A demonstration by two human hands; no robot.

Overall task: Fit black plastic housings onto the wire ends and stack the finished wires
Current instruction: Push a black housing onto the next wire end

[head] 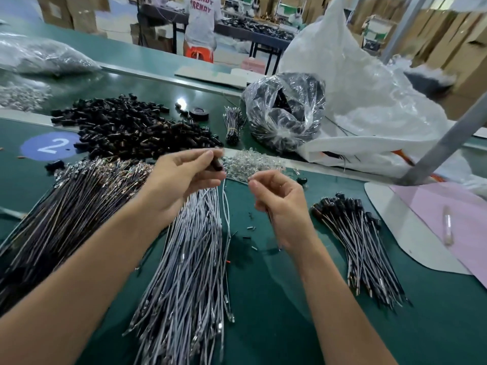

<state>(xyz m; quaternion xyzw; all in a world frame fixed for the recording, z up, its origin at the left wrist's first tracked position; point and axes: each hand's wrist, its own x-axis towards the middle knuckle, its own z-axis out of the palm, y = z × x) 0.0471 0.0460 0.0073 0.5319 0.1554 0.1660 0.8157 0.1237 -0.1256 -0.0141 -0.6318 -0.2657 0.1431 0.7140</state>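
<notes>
The left hand (184,177) is holding one black housing (217,164) between the thumb and the curled fingers, a little above the green table (263,291). A thin white wire (226,206) is hanging down just under this housing; whether its end is already sitting inside, I cannot tell. The right hand (279,201) is close beside it. Its fingers are curled and its thumb is pressing against the forefinger, pinching a dark wire (269,216) that is running down along the palm.

Under the left hand a big pile of grey wires (189,259) is lying spread like a fan. Left of it, a pile of darker wires (66,206) is lying with the metal ends pointing away from the person. The stack of finished wires (361,241), with black caps on the far ends, is lying to the right of the right hand, well apart from the other piles.

Behind the hands, a heap of loose housings (137,127) is covering the table near a blue circle (50,146) with the number 2. A heap of small clear parts (250,164) is lying just beyond the fingers. Farther back, a small tied bundle (233,125) is lying beside a clear bag (287,111) full of black things, and this bag is leaning against a large white bag (369,101).
</notes>
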